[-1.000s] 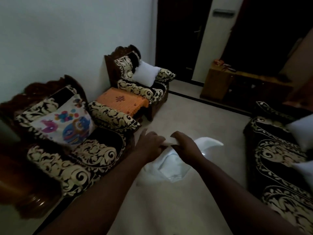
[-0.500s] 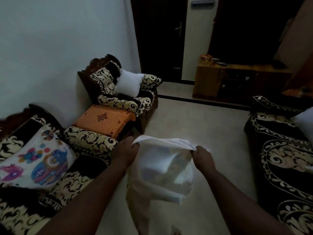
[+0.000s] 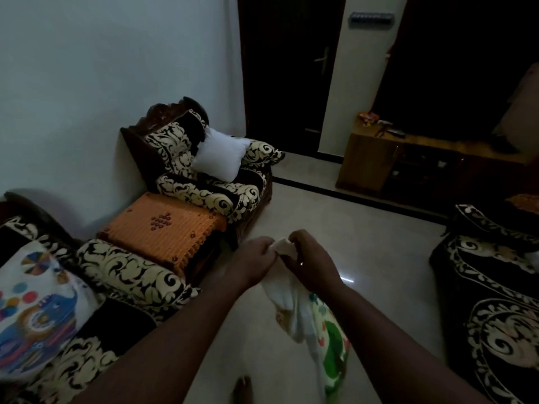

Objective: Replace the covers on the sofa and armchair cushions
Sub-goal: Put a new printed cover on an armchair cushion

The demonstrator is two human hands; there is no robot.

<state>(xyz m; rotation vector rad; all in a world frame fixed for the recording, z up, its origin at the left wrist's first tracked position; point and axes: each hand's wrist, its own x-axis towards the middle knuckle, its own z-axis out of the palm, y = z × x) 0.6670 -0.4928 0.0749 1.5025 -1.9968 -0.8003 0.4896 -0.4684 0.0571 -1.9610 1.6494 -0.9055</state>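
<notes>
Both my hands hold a cushion cover (image 3: 297, 313) in front of me over the floor. My left hand (image 3: 251, 262) and my right hand (image 3: 309, 262) pinch its top edge close together; the cloth hangs down, white with a green and red print showing low down. A bare white cushion (image 3: 220, 154) leans on the far armchair (image 3: 204, 182). A cushion in a colourful elephant-print cover (image 3: 38, 304) rests on the near armchair (image 3: 122, 272) at the left. A patterned sofa (image 3: 493, 290) stands at the right.
An orange-covered small table (image 3: 163, 225) sits between the two armchairs. A wooden cabinet (image 3: 388, 164) stands at the back right beside a dark doorway (image 3: 285, 74). Pale floor (image 3: 364, 228) stretches between the furniture. My bare foot (image 3: 242, 389) shows at the bottom.
My hands, spread wide with the cover's mouth held open half a second ago, have come together at its top edge. The cover now hangs bunched, and its printed side shows.
</notes>
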